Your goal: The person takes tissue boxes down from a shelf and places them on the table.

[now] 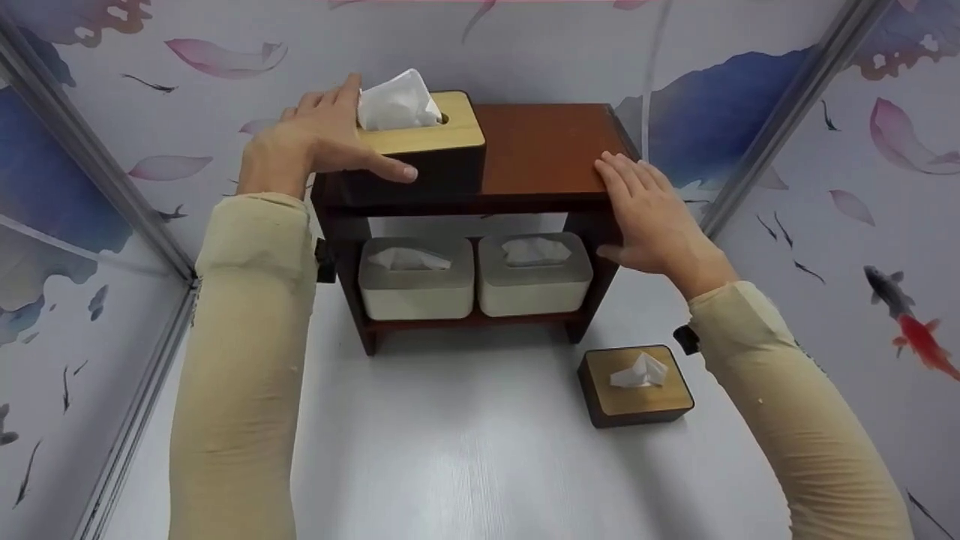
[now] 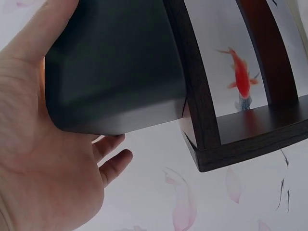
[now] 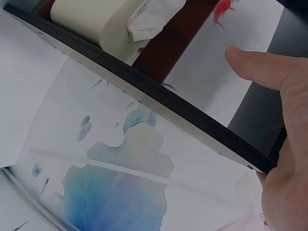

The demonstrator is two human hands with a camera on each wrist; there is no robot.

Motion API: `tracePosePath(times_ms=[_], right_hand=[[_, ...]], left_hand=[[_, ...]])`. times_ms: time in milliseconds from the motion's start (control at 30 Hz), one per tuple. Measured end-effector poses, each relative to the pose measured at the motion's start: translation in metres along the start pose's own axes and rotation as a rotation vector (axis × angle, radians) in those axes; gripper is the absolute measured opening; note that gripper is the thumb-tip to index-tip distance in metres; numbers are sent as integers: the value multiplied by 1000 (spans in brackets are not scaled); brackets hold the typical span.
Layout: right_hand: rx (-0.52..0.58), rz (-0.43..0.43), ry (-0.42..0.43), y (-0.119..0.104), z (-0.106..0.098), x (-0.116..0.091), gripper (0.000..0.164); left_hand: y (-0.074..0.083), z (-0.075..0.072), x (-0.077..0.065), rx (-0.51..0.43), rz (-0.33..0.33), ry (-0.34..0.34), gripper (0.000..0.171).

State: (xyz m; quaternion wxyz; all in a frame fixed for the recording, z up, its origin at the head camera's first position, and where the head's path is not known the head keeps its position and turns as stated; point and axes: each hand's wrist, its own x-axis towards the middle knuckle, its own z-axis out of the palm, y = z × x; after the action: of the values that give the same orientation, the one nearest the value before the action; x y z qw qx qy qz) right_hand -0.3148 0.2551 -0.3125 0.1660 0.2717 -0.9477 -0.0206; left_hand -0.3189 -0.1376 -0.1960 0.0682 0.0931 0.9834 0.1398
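At the left end of a dark brown wooden shelf (image 1: pixel 547 146) stands a black tissue box (image 1: pixel 461 135) with a light wood lid and a white tissue sticking out. My left hand (image 1: pixel 319 139) grips its left end, thumb along the front face. In the left wrist view, the palm of my left hand (image 2: pixel 53 149) lies against the box's dark side (image 2: pixel 115 62), with two fingertips showing past its edge. My right hand (image 1: pixel 649 214) rests on the shelf's right front corner, fingers extended over the top. In the right wrist view its thumb (image 3: pixel 262 67) points away from the side panel (image 3: pixel 144 89).
Two cream tissue boxes with grey lids, one at left (image 1: pixel 416 301) and one at right (image 1: pixel 536 298), sit side by side on the lower shelf. A second wood-lidded tissue box (image 1: pixel 600 375) lies on the pale floor (image 1: pixel 450 450), front right. Printed wall panels (image 1: pixel 555 45) surround the shelf.
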Motion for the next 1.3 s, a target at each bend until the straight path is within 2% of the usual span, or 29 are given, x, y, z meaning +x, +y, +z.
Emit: tracePosePath(times_ms=[300, 533, 967, 1200, 1300], right_hand=[[-5, 9, -15, 0, -1, 0, 112], [0, 14, -23, 0, -1, -1, 112], [-12, 10, -16, 1, -1, 1, 113], [-9, 10, -4, 0, -1, 0, 112], [-11, 17, -12, 0, -1, 0, 112]], left_hand=[[-1, 1, 3, -91, 48, -6, 135], [3, 3, 12, -5, 127, -2, 133], [11, 3, 11, 11, 87, -6, 128], [14, 5, 12, 118, 126, 13, 125], [15, 7, 13, 99, 134, 23, 123]])
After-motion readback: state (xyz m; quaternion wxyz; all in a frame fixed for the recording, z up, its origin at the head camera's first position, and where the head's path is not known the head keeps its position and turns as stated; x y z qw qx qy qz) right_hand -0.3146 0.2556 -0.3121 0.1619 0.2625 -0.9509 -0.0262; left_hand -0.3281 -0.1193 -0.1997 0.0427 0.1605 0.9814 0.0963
